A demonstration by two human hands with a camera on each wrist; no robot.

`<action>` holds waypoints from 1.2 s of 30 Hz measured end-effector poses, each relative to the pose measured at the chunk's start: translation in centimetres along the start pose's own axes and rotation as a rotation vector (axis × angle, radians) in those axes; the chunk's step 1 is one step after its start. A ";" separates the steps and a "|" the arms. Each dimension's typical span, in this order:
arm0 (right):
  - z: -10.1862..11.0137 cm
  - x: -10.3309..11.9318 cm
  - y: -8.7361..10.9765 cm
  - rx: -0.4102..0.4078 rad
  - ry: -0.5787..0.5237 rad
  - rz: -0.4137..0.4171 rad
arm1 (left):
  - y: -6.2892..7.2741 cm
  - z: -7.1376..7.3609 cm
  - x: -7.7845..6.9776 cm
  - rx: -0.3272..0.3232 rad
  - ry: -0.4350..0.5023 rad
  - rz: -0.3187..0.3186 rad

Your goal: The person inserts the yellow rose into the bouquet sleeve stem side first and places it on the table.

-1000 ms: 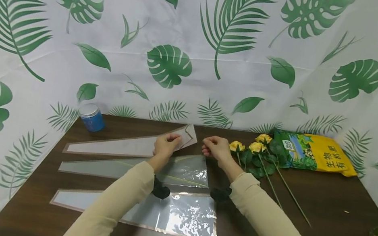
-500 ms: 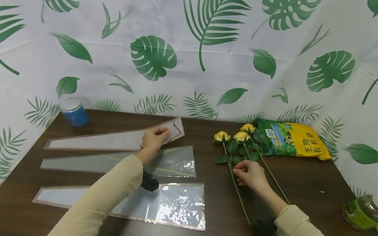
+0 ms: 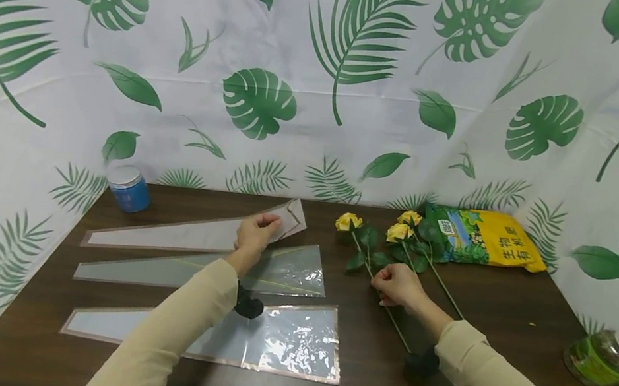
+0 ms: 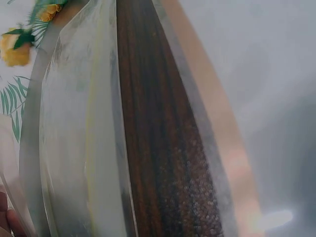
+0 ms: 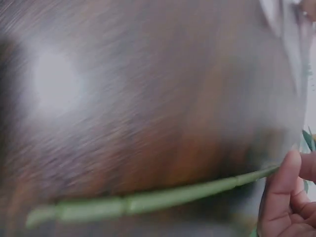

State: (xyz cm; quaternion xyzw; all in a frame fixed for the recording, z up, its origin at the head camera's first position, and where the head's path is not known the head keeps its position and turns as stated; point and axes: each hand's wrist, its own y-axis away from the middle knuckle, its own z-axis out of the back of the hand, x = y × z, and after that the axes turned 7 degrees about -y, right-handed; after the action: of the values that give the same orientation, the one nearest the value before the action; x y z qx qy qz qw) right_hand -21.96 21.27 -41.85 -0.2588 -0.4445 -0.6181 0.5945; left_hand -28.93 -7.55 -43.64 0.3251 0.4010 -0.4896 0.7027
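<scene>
The single yellow artificial rose with a green stem (image 3: 349,221) lies right of the white, translucent tapered sleeve (image 3: 177,233), its long axis slanting from bloom at far left to stem end at near right; the sleeve's wide end faces it. The right hand (image 3: 400,286), nearer the rose, pinches its stem mid-length, forearm angled inward. The left hand (image 3: 255,233) pinches the sleeve near its wide end, forearm reaching forward and slightly right
</scene>
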 end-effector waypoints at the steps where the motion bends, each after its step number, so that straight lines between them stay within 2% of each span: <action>1: 0.0 0.3 -0.2 0.006 -0.043 -0.007 | 0.0 0.0 0.0 -0.001 0.002 0.000; 5: 0.1 1.7 -1.1 0.006 -0.249 -0.014 | 0.0 0.2 -0.2 -0.010 -0.003 0.000; 8: 0.2 3.0 -2.0 -0.036 -0.421 0.001 | 0.0 0.2 -0.2 -0.012 -0.004 0.002; 14: 1.1 6.1 -3.5 -0.165 -0.736 0.064 | 0.0 0.0 -0.1 0.004 -0.016 0.003; 20: 1.4 8.8 -5.6 -0.323 -1.031 0.113 | 0.2 -0.2 -0.2 0.001 -0.016 -0.045; 23: 0.9 9.2 -6.8 -0.427 -1.100 0.158 | 0.4 -0.3 -0.3 0.001 -0.018 -0.069; 29: -0.9 9.1 -8.8 -0.617 -1.149 0.278 | 0.7 -0.4 -0.6 -0.009 -0.012 -0.089; 33: -2.5 9.0 -9.8 -0.666 -1.160 0.293 | 0.9 -0.4 -0.8 -0.017 -0.018 -0.093; 36: -3.8 8.9 -10.4 -0.653 -1.170 0.285 | 0.9 -0.4 -0.8 -0.020 -0.020 -0.099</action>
State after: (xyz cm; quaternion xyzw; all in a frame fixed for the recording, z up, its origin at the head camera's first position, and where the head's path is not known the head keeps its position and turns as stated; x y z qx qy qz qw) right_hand -32.62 12.42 -38.63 -0.7722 -0.4450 -0.3946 0.2234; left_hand -28.31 -6.55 -43.03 0.2928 0.4145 -0.5231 0.6847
